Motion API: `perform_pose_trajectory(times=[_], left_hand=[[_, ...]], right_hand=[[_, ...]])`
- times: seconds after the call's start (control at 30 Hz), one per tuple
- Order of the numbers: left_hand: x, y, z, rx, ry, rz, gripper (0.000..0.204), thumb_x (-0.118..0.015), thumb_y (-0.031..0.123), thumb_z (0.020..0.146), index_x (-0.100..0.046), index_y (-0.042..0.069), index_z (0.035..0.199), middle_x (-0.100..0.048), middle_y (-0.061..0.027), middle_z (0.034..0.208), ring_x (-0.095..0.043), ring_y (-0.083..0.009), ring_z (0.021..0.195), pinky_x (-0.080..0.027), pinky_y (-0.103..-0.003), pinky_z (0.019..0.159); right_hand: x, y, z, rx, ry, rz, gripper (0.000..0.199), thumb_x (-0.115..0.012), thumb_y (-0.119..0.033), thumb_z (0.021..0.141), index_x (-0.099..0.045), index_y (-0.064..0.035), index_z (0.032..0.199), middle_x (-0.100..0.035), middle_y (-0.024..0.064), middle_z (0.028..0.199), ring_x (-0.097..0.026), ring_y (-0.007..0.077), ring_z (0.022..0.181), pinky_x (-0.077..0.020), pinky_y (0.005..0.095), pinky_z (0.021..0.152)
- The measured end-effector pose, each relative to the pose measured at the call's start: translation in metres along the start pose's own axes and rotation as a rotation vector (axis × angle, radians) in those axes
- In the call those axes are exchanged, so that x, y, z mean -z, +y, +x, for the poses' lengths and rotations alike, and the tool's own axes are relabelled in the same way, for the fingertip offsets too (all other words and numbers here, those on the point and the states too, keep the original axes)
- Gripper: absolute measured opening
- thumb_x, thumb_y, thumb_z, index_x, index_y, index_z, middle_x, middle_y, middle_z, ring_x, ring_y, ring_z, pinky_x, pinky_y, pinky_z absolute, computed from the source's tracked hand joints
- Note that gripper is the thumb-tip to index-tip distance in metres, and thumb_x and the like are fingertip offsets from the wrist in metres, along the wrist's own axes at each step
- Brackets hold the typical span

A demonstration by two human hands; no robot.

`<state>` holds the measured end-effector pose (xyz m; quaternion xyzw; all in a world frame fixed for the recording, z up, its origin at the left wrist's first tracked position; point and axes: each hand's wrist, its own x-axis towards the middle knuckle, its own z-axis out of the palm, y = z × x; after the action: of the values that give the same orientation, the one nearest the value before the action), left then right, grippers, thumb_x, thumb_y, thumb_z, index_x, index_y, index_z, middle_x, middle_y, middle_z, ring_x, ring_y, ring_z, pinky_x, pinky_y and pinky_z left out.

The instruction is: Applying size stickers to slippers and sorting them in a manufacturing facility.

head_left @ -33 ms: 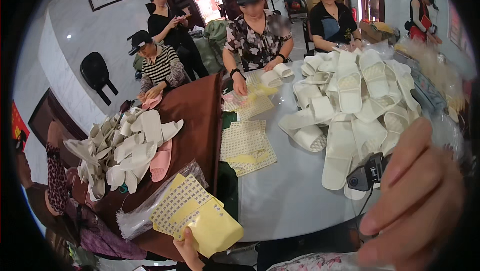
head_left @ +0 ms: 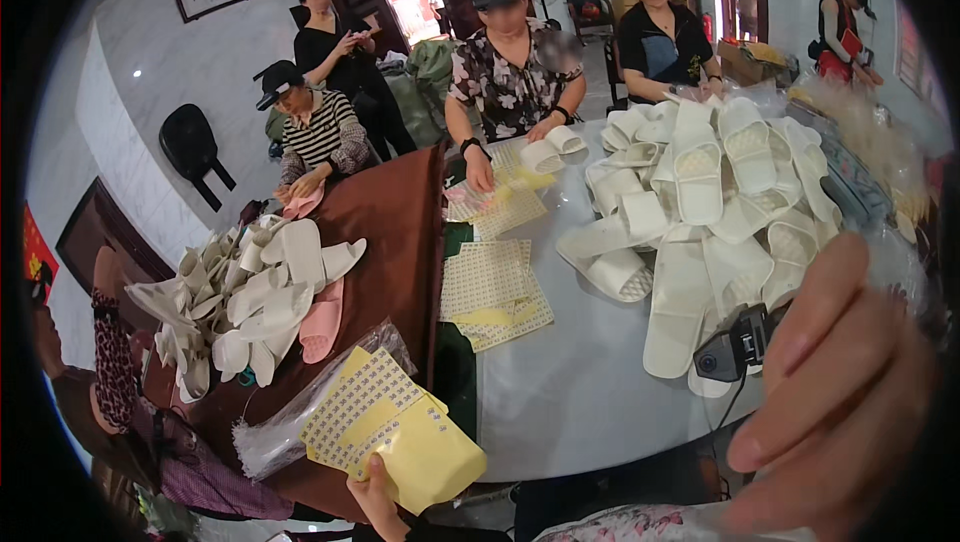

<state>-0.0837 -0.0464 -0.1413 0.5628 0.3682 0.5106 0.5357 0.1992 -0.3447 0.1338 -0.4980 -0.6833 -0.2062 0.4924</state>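
Note:
My left hand (head_left: 376, 502) comes up from the lower edge, closed on several yellow sticker sheets (head_left: 430, 452) fanned out, with the thumb on top. Small dark printed marks cover the upper sheets in rows. Close to the camera at the lower right, my right hand (head_left: 820, 402) is large and blurred. Its fingers are bent and apart, with nothing visible in them; the palm side is partly hidden. Just beyond its fingertips is a small black camera (head_left: 728, 350) with a cable, in front of a big pile of white slippers (head_left: 690, 182).
More sticker sheets (head_left: 490, 282) lie on the grey table (head_left: 560, 392). On the brown table (head_left: 385, 232) are white slippers (head_left: 265, 297), a pink slipper (head_left: 322, 327) and a clear plastic bag (head_left: 280, 437). Several people stand or sit around, one in a floral shirt (head_left: 520, 82) handling sheets opposite.
My right hand has shifted slightly right, its lower fingers most. The left hand and its sticker sheets stay in place.

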Motion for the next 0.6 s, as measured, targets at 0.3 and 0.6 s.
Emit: perform_pose_trajectory(times=[0.3,0.6], left_hand=[[0.002,-0.002,0.001,0.006,-0.027,0.040,0.030,-0.064,0.016,0.085,-0.057,-0.009,0.100,-0.062,-0.0093,0.091,-0.055,-0.0120,0.078,-0.043,-0.024,0.071],[0.011,-0.007,0.000,0.013,-0.053,0.049,0.032,-0.062,0.015,0.086,-0.055,-0.011,0.104,-0.062,-0.0111,0.097,-0.057,-0.0144,0.083,-0.045,-0.026,0.074]], right_hand=[[0.000,-0.011,-0.010,0.061,-0.002,-0.066,0.014,-0.062,-0.021,0.080,-0.054,-0.0194,0.068,-0.053,-0.0050,0.066,-0.053,0.0094,0.070,-0.0299,0.0266,0.063],[-0.010,-0.014,-0.017,0.125,-0.033,-0.028,0.013,-0.061,-0.022,0.081,-0.051,-0.0197,0.073,-0.052,-0.0050,0.066,-0.052,0.0093,0.069,-0.0297,0.0268,0.063]])
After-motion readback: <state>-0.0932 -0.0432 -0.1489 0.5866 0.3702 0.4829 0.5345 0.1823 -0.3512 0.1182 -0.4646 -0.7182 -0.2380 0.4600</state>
